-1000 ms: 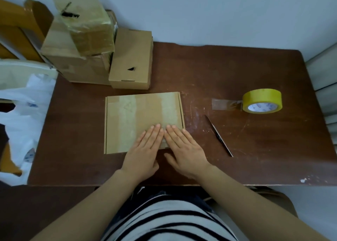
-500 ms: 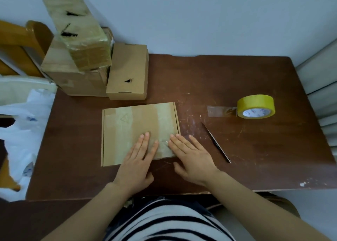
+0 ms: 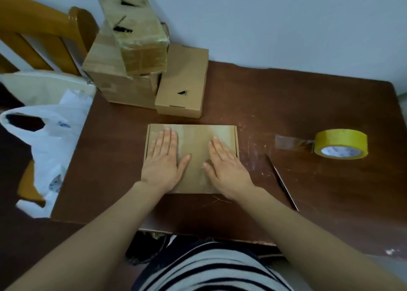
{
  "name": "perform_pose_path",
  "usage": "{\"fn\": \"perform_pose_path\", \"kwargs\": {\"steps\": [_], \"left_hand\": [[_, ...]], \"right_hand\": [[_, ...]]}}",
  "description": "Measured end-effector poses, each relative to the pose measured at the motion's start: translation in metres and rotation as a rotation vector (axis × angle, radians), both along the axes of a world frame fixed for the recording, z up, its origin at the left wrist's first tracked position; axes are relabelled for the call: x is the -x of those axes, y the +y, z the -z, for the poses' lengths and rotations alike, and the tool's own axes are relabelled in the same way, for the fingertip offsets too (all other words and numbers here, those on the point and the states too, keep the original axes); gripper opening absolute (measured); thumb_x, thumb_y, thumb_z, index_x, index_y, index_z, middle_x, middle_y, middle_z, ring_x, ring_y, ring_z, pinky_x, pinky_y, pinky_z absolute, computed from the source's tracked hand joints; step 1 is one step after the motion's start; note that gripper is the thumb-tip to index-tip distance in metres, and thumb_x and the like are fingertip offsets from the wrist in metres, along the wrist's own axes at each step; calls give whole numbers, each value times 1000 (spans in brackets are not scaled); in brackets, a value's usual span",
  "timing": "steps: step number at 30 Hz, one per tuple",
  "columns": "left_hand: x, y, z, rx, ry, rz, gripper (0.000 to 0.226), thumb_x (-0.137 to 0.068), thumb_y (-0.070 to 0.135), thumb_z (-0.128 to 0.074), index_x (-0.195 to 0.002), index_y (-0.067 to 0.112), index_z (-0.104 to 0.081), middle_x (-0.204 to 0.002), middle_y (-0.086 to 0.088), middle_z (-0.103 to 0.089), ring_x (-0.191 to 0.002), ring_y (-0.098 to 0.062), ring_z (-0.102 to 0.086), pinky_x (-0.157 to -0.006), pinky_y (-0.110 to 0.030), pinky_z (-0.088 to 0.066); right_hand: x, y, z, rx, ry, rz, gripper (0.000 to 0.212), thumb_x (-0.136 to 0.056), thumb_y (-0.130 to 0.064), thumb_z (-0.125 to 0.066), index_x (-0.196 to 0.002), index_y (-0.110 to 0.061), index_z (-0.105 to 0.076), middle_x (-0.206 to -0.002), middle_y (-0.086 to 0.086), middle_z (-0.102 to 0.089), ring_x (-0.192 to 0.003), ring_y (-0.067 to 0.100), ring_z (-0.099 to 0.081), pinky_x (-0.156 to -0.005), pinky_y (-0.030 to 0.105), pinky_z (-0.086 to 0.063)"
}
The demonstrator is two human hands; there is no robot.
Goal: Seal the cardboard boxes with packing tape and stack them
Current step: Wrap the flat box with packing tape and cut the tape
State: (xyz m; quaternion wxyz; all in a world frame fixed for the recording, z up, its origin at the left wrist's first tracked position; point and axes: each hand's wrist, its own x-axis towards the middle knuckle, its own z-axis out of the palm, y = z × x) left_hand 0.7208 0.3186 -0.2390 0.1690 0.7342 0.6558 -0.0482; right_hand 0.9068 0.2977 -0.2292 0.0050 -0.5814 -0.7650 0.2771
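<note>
Several things lie along the brown table [image 3: 308,105]. Off its left edge are a white plastic bag [image 3: 50,136] and a wooden chair [image 3: 44,37]. On the table's far left corner stands a large taped box [image 3: 119,85] with a second taped box [image 3: 136,32] tilted on top of it, its long axis rising toward the wall. Just beside them a small plain box [image 3: 182,81] lies with its long axis running away from the person, its tabbed end facing them. Near the front middle lies the flat cardboard box [image 3: 193,149], its long axis across the table from left to right and its sides roughly square to the table's near edge. Glossy tape strips cross its top from far edge to near edge. The left hand [image 3: 163,160] presses flat on its left half and the right hand [image 3: 224,163] on its right half, fingers straight and pointing away, thumbs turned inward, neither grip curled around anything. To the right a thin dark blade [image 3: 282,180] lies slantwise. Further right the yellow tape roll [image 3: 340,144] rests on its side, its loose end stuck to the table and pointing left.
</note>
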Motion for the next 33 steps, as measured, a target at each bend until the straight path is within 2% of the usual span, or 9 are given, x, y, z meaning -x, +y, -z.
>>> {"fn": "perform_pose_path", "kwargs": {"steps": [8,11,15,18,20,23,27,30,33], "left_hand": [[12,-7,3,-43,-6,-18,81,-93,62,-16,-150,14,14,-158,-7,18,-145,-17,17,-114,-28,16],[11,-8,-1,-9,-18,-44,82,-94,61,-21,-151,12,12,-159,-9,16,-146,-20,14,-116,-31,11],[6,-4,-12,-1,-42,-49,87,-90,64,-21,-152,9,6,-159,-11,13,-146,-20,13,-118,-34,8],[-17,-1,-27,-52,-146,-14,86,-89,62,-20,-152,6,0,-159,-10,10,-145,-15,13,-118,-32,8],[-40,3,-37,-78,-215,32,84,-88,59,-20,-152,7,-6,-159,-9,5,-145,-14,10,-118,-31,7],[-72,9,-48,-81,-288,138,74,-93,56,-25,-152,12,-16,-160,-6,-5,-147,-14,1,-115,-29,1],[-112,17,-54,-18,-376,230,57,-98,40,-42,-149,17,-29,-158,-1,-20,-145,-15,-16,-116,-29,-14],[-138,24,-56,22,-390,268,51,-98,31,-47,-146,17,-36,-152,-1,-34,-140,-18,-29,-116,-31,-21],[-162,33,-55,44,-389,327,47,-97,27,-49,-142,16,-44,-145,-1,-44,-122,-20,-49,-107,-28,-31]], "right_hand": [[0,-2,10,-23,-98,-62,65,-102,-46,-24,-153,-15,3,-161,1,14,-146,10,18,-115,24,14],[3,-1,5,26,-9,-40,62,-103,-41,-27,-154,-15,-1,-162,1,9,-147,10,15,-118,26,11],[-22,4,-19,-18,287,249,50,-102,-21,-39,-150,-12,-30,-159,3,-23,-147,13,-14,-119,22,-8],[-80,10,-40,-211,296,521,48,-89,2,-49,-137,-8,-51,-146,7,-44,-137,20,-35,-112,19,-20],[-130,21,-52,-292,183,635,49,-84,8,-51,-131,-2,-55,-141,14,-48,-135,27,-39,-112,24,-22],[-194,43,-65,-269,-127,716,44,-89,-4,-53,-133,-5,-54,-141,14,-48,-134,30,-38,-111,32,-24],[-236,71,-65,-150,-429,528,38,-92,-34,-56,-125,-14,-61,-126,12,-60,-119,31,-51,-107,40,-29],[-243,87,-63,121,-653,471,53,-85,-66,-53,-95,-15,-64,-84,3,-60,-88,27,-56,-81,37,-39],[-242,92,-52,261,-636,510,49,-81,-66,-58,-75,-17,-54,-72,-1,-52,-78,24,-54,-69,32,-40]]}}
